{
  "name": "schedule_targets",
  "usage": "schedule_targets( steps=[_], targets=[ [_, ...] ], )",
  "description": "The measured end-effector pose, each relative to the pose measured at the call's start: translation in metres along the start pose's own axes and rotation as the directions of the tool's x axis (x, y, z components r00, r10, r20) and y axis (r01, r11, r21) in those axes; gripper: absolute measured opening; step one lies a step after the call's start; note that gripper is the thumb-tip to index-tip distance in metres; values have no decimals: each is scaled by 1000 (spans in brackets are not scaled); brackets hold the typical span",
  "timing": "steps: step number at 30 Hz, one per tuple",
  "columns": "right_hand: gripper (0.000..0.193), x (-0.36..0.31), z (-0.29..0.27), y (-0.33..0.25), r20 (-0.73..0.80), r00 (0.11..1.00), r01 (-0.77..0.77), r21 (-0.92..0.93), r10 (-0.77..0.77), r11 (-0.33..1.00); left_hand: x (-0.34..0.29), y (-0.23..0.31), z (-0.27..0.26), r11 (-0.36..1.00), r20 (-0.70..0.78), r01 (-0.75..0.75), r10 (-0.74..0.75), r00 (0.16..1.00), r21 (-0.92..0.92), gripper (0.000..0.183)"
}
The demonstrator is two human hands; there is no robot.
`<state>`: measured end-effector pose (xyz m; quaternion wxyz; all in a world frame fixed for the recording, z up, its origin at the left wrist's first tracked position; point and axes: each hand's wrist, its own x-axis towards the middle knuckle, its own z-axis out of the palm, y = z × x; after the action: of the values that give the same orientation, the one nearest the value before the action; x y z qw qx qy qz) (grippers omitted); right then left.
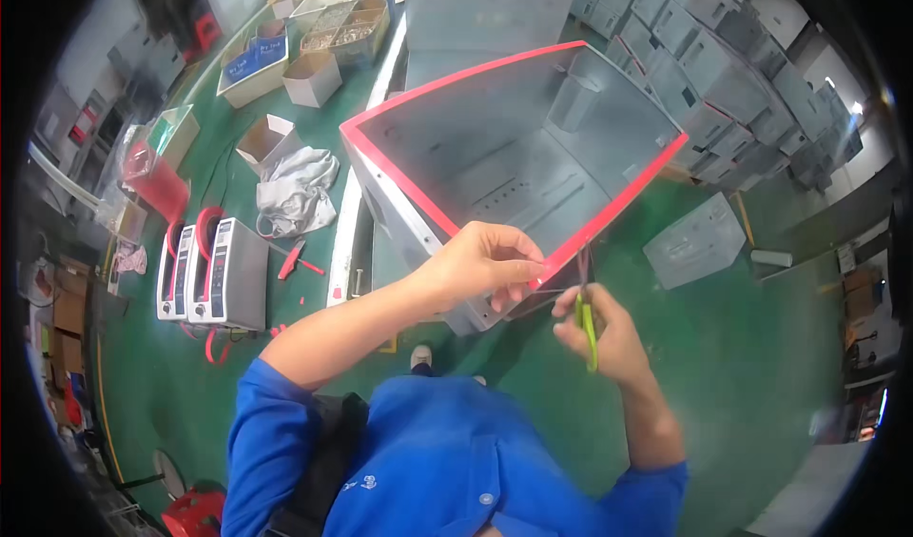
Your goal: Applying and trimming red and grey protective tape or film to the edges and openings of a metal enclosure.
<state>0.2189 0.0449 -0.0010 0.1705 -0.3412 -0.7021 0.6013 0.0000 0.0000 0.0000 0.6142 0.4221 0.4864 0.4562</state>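
At centre, our left grip (493, 265) pinches the box (395, 190)'s red edging (609, 210), probably to steady it; our right grip (609, 332) clasps scissors (589, 332), apparently angled so their blades reach it.

The head view is a wide fisheye worn on the person's head, looking down and forward, upright, with straight edges bending toward its dark round border. It sits close above the blue shirt (418, 456) at the lower edge, with the hands (483, 269) just ahead near mid-frame, and reaches out to the much farther stacked grey cases (709, 66) at upper right.
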Motion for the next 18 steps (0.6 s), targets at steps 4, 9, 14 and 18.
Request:
schedule_targets(
  steps=[4,9,14,18],
  targets=[
    [34,-6,3,7,86,995,-41,-38,44,998,-1,5,0,999,23,31,-31,999,16,12],
    [34,-5,7,4,108,993,-53,-3,53,999,1,2,-1,999,35,28,-30,999,38,14],
    [30,-7,5,4,120,991,-57,-1,56,998,2,0,0,989,54,-17,9,999,147,19],
    [28,-8,5,4,135,988,-85,40,79,996,3,-3,-1,990,70,-40,30,997,137,18]
  ],
)
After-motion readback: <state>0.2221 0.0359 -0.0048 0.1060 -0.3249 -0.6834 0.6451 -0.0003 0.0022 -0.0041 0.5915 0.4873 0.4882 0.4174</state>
